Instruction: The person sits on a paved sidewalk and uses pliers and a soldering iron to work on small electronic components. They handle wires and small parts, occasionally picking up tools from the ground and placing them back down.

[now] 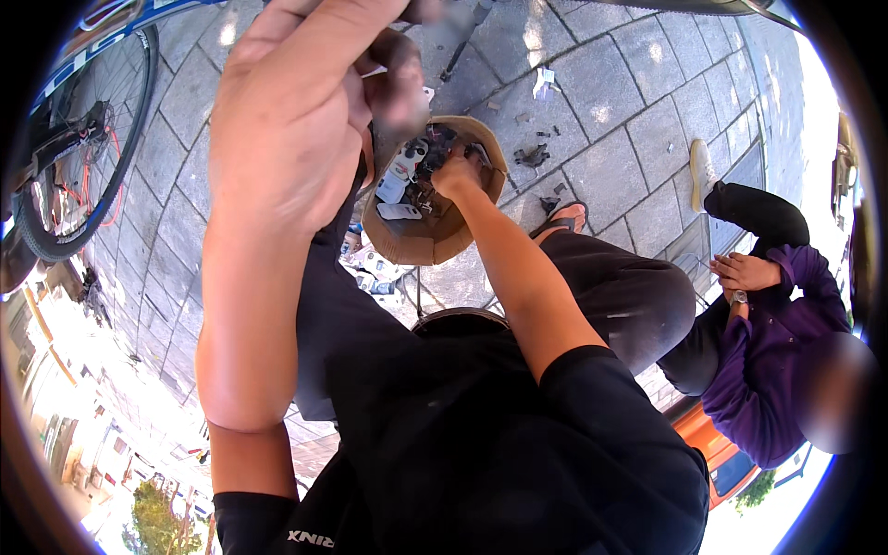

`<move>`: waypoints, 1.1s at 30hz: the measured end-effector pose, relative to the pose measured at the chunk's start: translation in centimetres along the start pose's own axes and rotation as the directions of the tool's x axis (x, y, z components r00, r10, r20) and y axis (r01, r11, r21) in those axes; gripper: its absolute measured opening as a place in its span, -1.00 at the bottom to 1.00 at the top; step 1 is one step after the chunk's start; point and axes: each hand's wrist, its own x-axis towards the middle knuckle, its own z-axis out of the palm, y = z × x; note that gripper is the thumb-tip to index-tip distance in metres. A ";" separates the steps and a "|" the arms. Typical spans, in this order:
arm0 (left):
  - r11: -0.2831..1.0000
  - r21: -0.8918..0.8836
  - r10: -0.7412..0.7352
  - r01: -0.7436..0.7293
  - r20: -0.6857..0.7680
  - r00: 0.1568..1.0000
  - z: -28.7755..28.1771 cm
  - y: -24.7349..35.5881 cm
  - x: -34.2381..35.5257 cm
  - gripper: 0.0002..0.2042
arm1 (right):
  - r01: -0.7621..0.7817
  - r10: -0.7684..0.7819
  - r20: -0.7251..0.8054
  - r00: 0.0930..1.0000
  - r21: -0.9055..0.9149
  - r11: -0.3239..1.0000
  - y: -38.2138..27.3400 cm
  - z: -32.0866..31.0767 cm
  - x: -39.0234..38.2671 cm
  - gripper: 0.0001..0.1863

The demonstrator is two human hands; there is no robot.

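"How are the fingers?"
"On the left hand [301, 116], raised high, they're curled and blurred; can't tell if they grip anything. The right hand [457, 174] reaches into the box [412, 248], fingers partly hidden: can't tell."
"Where's that box?"
"In front of the person, with packs [392, 191] inside."
"Farther out?"
"Dark scraps [532, 155] on the paving [592, 97], a bike wheel [92, 120] left, another person [754, 370] right."

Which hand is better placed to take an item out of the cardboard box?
The right hand, most likely: it is down inside the cardboard box, among the small items, while the left hand is raised outside it.
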 end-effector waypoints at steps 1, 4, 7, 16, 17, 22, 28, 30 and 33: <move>1.000 -0.015 -0.008 0.007 -0.019 1.000 0.3 0.3 -0.2 -0.82 | 0.002 -0.003 -0.023 1.000 -0.022 1.000 0.0 0.2 0.0 -0.06; 0.998 0.004 0.061 -0.061 0.013 0.998 -1.7 -1.0 0.8 -0.83 | 0.116 -0.114 0.024 0.993 -0.096 0.989 -0.1 0.5 -1.1 -0.14; 0.998 -0.042 -0.047 0.046 -0.038 0.998 1.2 0.8 0.4 -0.83 | 0.260 -0.253 0.078 0.964 -0.096 0.961 0.3 2.1 -3.2 -0.29; 0.993 -0.091 -0.072 0.076 0.045 0.996 1.9 1.2 0.2 -0.79 | 0.378 -0.378 0.048 0.925 0.005 0.926 -0.1 0.8 -4.3 -0.44; 0.993 -0.087 -0.073 0.077 0.046 0.996 1.9 1.3 0.2 -0.78 | 0.290 -0.288 -0.085 0.954 0.004 0.957 0.2 1.1 -3.8 -0.40; 0.989 -0.101 -0.101 0.108 0.073 0.992 2.0 1.1 0.5 -0.75 | 0.050 -0.056 -0.091 0.994 -0.068 0.996 1.1 1.2 -1.0 -0.08; 0.999 0.025 0.043 -0.046 0.100 0.994 1.9 -0.8 0.7 -0.74 | 0.123 -0.123 0.030 0.992 -0.013 0.992 1.4 4.6 -2.7 -0.26; 0.997 -0.064 -0.028 0.035 0.109 0.994 2.6 0.0 0.7 -0.73 | 0.158 -0.154 0.058 0.986 -0.063 0.985 0.9 4.2 -4.5 -0.33; 0.991 -0.081 -0.096 0.106 0.115 0.989 3.5 0.7 0.5 -0.73 | 0.204 -0.197 0.131 0.972 -0.044 0.978 1.3 4.0 -5.2 -0.36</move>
